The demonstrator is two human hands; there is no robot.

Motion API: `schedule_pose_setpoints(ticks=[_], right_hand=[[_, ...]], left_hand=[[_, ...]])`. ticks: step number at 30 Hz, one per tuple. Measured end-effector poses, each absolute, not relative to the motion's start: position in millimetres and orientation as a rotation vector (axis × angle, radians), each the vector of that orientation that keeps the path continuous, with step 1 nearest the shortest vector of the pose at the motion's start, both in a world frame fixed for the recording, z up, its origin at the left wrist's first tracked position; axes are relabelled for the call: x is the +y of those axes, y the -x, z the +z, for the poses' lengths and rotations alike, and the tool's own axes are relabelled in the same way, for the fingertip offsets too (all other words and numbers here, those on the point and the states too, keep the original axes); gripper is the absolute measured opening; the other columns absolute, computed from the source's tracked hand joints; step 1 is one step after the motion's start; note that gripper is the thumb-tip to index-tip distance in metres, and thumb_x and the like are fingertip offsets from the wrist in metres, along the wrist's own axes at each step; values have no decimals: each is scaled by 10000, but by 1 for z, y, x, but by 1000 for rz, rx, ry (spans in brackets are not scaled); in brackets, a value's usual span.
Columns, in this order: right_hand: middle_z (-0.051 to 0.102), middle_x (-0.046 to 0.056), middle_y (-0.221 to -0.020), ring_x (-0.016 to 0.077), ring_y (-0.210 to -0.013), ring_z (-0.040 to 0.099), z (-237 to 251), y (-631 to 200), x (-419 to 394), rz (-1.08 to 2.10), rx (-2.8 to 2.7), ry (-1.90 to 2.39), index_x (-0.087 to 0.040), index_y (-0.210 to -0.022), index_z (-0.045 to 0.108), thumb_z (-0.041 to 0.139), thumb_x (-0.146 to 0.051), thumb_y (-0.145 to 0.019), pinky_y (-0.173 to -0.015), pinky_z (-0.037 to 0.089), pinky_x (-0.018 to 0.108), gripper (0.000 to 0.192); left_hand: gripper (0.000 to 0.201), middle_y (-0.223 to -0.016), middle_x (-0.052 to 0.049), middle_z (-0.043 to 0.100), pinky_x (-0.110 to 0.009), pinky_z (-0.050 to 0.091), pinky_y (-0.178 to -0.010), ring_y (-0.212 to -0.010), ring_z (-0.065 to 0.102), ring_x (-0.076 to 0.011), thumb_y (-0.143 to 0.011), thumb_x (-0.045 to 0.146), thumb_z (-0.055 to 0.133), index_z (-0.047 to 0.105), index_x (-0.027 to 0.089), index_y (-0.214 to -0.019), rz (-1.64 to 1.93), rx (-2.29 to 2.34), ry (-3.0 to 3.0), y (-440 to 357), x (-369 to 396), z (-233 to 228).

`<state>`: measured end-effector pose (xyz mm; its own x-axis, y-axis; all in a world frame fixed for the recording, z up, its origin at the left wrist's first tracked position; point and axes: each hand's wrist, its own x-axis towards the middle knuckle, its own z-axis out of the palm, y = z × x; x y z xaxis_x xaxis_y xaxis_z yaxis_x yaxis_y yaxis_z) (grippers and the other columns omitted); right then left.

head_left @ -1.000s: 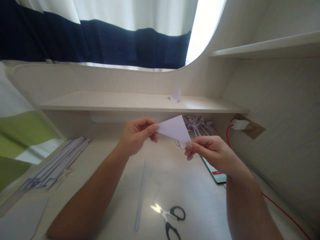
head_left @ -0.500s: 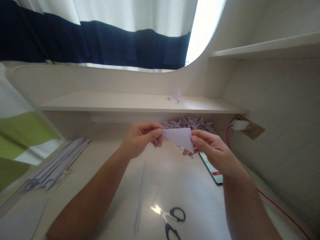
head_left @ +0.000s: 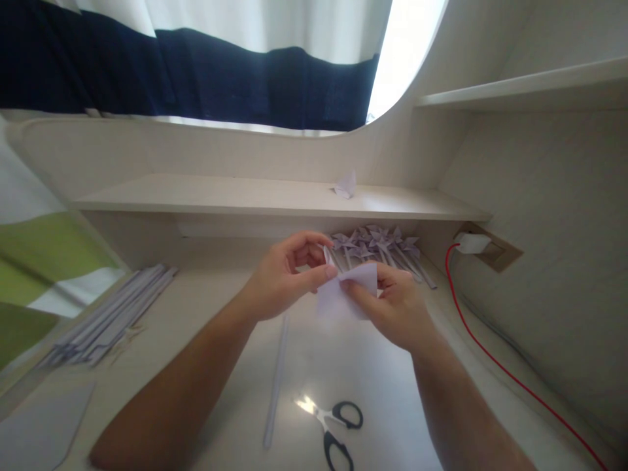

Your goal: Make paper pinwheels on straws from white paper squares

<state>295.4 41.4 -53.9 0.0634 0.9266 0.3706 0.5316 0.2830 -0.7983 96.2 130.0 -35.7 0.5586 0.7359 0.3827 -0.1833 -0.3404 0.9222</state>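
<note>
Before the shelf [head_left: 235, 193], our left hand [head_left: 282, 280] and right hand [head_left: 395, 306] have drawn closer together! Pinwheels [head_left: 375, 242] bunch below its edge; in front, we're pinching folded paper [head_left: 364, 275] with both thumbs and fingers; scissors [head_left: 322, 416] lie farther out.

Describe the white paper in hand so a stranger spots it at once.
Below the long, pale shelf, a bare left hand and bare right hand are close together. Between them is the thin, plain white paper sheet, gripped by the right. Unlike the star-shaped white paper pieces behind it, it is in hand.
</note>
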Motion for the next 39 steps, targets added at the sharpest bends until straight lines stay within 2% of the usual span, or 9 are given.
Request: schedule_pose_setpoints(ticks=[5, 10, 12, 15, 17, 21, 27, 34, 39], right_hand=[[795, 50, -884, 197, -711, 684, -56, -290, 47, 671, -1282, 1237, -209, -1012, 791, 799, -386, -864, -608, 538, 300, 231], [819, 54, -911, 201, -733, 717, -54, -286, 50, 725, -1130, 1094, -210, -966, 804, 867, -366, -802, -643, 579, 306, 235], [817, 49, -899, 196, -722, 713, -54, -287, 50, 736, -1114, 1078, -212, -953, 805, 876, -360, -792, -634, 576, 300, 230], [792, 30, -837, 167, -672, 679, -52, -292, 51, 815, -1169, 1069, -209, -898, 801, 880, -333, -786, -585, 536, 265, 185], [770, 15, -786, 151, -649, 657, -51, -296, 51, 857, -1216, 1073, -209, -880, 799, 881, -303, -782, -568, 512, 248, 159], [786, 15, -795, 149, -656, 671, -50, -304, 51, 926, -1269, 1067, -233, -958, 825, 867, -266, -796, -577, 527, 248, 171], [808, 6, -804, 126, -661, 694, -55, -307, 55, 928, -1230, 923, -256, -881, 858, 814, -149, -784, -603, 576, 219, 150], [780, 14, -747, 122, -621, 712, -44, -320, 50, 1211, -1219, 867, -206, -875, 837, 820, -188, -796, -592, 597, 203, 82], [810, 83, -968, 196, -796, 757, -41, -331, 47, 1448, -1312, 824, -194, -1133, 781, 890, -402, -761, -698, 627, 278, 440]], left_hand=[[622, -944, -41, 731, -210, 564, -624, -775, 687, -149, -801, 272, 840, 512, 210, -1326, 970, 543, -1619, -98, 128, -38], [720, -763, 34, 696, -194, 504, -486, -585, 623, -125, -802, 241, 814, 422, 229, -1406, 959, 578, -1509, -99, 129, -40], [609, -737, 26, 696, -193, 492, -477, -562, 606, -118, -833, 260, 790, 496, 208, -1364, 928, 534, -1526, -99, 129, -40], [220, -745, -4, 696, -176, 473, -492, -568, 580, -90, -890, 241, 715, 691, 155, -1092, 926, 454, -1600, -98, 127, -37], [84, -732, 2, 675, -156, 452, -496, -572, 559, -70, -911, 199, 675, 736, 147, -939, 947, 428, -1651, -96, 126, -34], [149, -691, 19, 640, -136, 446, -513, -578, 548, -55, -925, 129, 631, 764, 151, -860, 939, 442, -1730, -92, 125, -29], [215, -777, 16, 715, -169, 514, -501, -563, 636, -82, -894, 129, 679, 766, 216, -1070, 879, 411, -1720, -88, 127, -33], [216, -743, 13, 705, -189, 545, -502, -558, 667, -99, -834, 74, 611, 782, 194, -886, 794, 347, -1612, -85, 133, -32], [258, -745, 11, 694, -174, 528, -553, -601, 639, -82, -832, 40, 558, 774, 178, -857, 778, 381, -1729, -85, 128, -30]])
